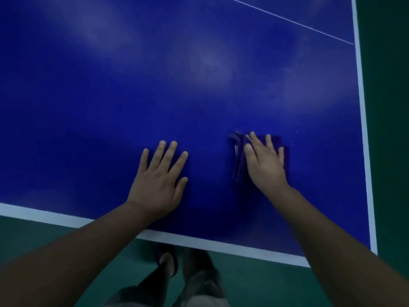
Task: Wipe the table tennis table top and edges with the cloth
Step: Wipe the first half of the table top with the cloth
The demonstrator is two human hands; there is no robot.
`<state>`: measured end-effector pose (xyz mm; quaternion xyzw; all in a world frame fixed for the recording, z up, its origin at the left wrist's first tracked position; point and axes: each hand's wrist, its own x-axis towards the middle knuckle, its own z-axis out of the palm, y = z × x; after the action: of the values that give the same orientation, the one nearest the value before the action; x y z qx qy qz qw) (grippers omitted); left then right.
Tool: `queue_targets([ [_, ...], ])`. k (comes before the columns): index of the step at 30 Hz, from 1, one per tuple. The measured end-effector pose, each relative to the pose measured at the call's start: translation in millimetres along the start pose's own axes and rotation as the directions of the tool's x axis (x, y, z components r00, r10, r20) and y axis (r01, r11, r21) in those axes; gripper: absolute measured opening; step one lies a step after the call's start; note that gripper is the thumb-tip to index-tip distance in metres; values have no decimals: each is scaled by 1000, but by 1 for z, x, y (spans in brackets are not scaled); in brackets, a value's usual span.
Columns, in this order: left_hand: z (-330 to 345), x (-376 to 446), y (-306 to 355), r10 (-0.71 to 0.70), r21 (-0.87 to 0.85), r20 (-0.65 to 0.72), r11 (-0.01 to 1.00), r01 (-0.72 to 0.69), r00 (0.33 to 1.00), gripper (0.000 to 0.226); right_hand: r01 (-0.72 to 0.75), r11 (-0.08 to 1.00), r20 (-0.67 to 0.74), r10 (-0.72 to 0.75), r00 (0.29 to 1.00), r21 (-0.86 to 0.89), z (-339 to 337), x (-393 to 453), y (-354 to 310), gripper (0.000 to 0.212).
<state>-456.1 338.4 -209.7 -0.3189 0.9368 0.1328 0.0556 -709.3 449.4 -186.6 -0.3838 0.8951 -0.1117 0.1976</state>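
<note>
The table top (199,85) looks smooth with a soft sheen — pale smudgy reflections toward twelve o'clock — while the folded cloth (240,160) looks soft, woven, matt.

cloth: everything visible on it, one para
The cloth is dark purple-blue, nearly matching the table, and looks like soft fabric folded into a pad with layered edges showing on its left. It lies flat on the table near the right corner. The right hand presses on it with straight fingers, hiding most of it.
</note>
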Motion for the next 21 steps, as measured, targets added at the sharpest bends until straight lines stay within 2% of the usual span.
queue_targets([
  [2, 1, -6, -2, 6, -1, -2, 1000, -6, 1000, 65, -18, 999, -38, 17, 999, -33, 16, -2, -31, 49],
  [5, 3, -15, -3, 1, 4, -22, 1000, -1, 1000, 64, 198, 963, 7, -200, 980, -184, 52, -54, -69, 53],
  [8, 7, -23, -4, 14, 7, -28, 1000, -13, 1000, 63, 362, 898, 123, -341, 932, -251, 66, -117, -54, 55],
  [10, 8, -26, -4, 0, 3, -25, 1000, 0, 1000, 62, 362, 891, 175, -324, 930, -275, 58, -132, -26, 57],
  [12, 9, -27, -1, -15, 3, -20, 1000, 15, 1000, 63, 299, 908, 173, -257, 951, -294, 44, -125, -3, 60],
  [16, 12, -32, 12, -53, 8, -38, 999, 53, 998, 61, 19, 970, 31, -12, 999, -243, 45, -85, -27, 57],
  [17, 13, -34, 15, -64, 20, -42, 998, 64, 997, 60, 16, 973, 22, -11, 1000, -229, 52, -84, -42, 57],
  [19, 15, -39, 21, -81, 29, -53, 996, 83, 995, 60, 141, 959, 35, -137, 990, -245, 68, -105, -64, 57],
  [21, 19, -44, 25, -90, 16, -68, 996, 91, 994, 60, 261, 931, 78, -249, 965, -254, 75, -144, -57, 56],
])
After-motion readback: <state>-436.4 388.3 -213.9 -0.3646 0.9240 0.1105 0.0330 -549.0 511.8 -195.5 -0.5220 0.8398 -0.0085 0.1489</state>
